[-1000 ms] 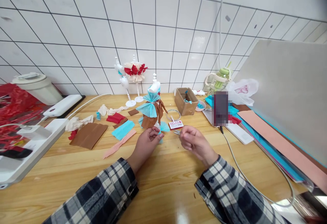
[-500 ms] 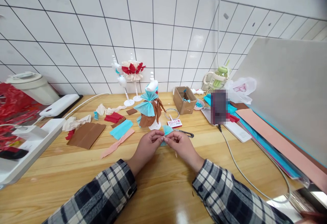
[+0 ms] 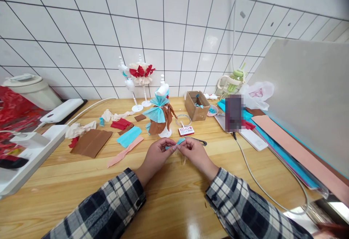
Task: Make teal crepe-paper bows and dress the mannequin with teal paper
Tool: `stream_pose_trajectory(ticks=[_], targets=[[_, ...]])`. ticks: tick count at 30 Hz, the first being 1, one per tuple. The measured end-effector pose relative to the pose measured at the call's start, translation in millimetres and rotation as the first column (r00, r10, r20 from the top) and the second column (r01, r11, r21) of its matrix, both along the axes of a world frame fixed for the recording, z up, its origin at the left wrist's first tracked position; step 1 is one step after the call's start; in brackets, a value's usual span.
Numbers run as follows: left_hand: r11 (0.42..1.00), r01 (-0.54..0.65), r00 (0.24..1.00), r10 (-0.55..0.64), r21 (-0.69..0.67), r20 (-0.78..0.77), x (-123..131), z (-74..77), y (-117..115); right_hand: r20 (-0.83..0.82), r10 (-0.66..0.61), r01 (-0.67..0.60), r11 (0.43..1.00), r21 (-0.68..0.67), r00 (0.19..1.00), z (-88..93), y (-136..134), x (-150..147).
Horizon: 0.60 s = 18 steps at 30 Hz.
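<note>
Between my fingertips is a small piece of blue crepe paper (image 3: 181, 140), mostly covered by the fingers. My left hand (image 3: 159, 156) pinches its left side, closed, thumb against index finger. Closed in a similar pinch, my right hand (image 3: 196, 155) grips the right side, and a thin pale strip hangs below it. Just beyond my hands stands a small white dress form (image 3: 163, 89) wearing a brown crepe paper skirt (image 3: 158, 127) and a big blue paper bow (image 3: 157, 109). Beside my right hand lies a black-handled tool (image 3: 202, 142), partly hidden by the hand.
Left of my hands lie a blue paper strip (image 3: 129, 137), a peach strip (image 3: 125, 151) and a brown sheet (image 3: 91, 143). Behind are a cardboard box (image 3: 196, 111), a red-and-white small box (image 3: 186, 131) and a dressed form (image 3: 141, 72). At right a cable (image 3: 252, 179) loops near a pixelated device (image 3: 234, 113).
The blue paper between my fingers has turned and flattened; less of it stands up above the fingertips. Both hands stay close together in nearly the same place.
</note>
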<state>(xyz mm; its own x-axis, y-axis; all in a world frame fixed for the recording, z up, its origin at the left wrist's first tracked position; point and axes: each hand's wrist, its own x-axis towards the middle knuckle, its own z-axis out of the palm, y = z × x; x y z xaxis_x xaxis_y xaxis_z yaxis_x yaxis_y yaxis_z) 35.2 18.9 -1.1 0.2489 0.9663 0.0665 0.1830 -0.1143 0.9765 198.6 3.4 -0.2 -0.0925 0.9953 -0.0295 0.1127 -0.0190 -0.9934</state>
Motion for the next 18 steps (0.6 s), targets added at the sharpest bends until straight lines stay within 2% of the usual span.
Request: stream_pose_trajectory(ticks=[6, 18], targets=[[1.000, -0.023, 0.999, 0.024, 0.012, -0.040, -1.2, 1.4, 0.4, -0.038, 0.046, -0.048, 0.997, -0.059, 0.998, -0.2, -0.3, 0.1], [0.999, 0.007, 0.999, -0.005, 0.046, -0.039, -1.6, 0.6, -0.7, -0.109, 0.023, -0.031, 0.996, -0.077, 0.994, 4.0, -0.5, -1.1]])
